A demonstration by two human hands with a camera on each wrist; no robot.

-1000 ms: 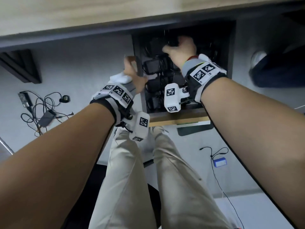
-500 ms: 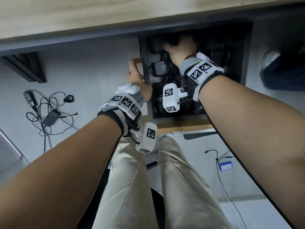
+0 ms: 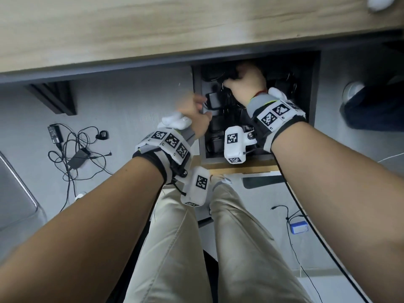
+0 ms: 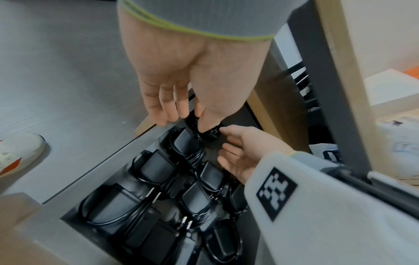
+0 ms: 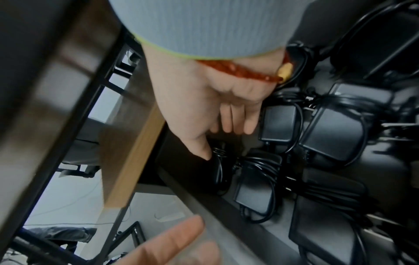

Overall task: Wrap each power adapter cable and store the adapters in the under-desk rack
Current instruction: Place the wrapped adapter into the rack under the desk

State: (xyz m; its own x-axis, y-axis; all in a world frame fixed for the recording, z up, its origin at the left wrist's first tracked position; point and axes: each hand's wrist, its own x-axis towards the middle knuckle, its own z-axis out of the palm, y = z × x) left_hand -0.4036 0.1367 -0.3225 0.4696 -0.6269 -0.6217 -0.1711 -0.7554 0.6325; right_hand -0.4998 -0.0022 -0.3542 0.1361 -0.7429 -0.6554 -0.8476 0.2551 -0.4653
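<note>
Left grip (image 4: 181,86) resting fingers, relaxed, on rack (image 4: 127,148) edge mid-frame; right grip (image 5: 217,111) pinching wrapped adapter (image 5: 218,168), centre frame.

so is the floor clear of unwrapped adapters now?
No: in the head view an unwrapped adapter lies on the floor with its loose cable tangled around it.

Black adapters (image 4: 156,166) wound in black cable, dark grey rack (image 3: 316,88), pale wood-grain desk top (image 3: 153,27), grey floor (image 3: 122,99), beige trousers (image 3: 175,248), white wristbands (image 3: 275,112) with black-and-white square codes, red bead bracelet (image 5: 238,70), blue box (image 3: 299,227)
</note>
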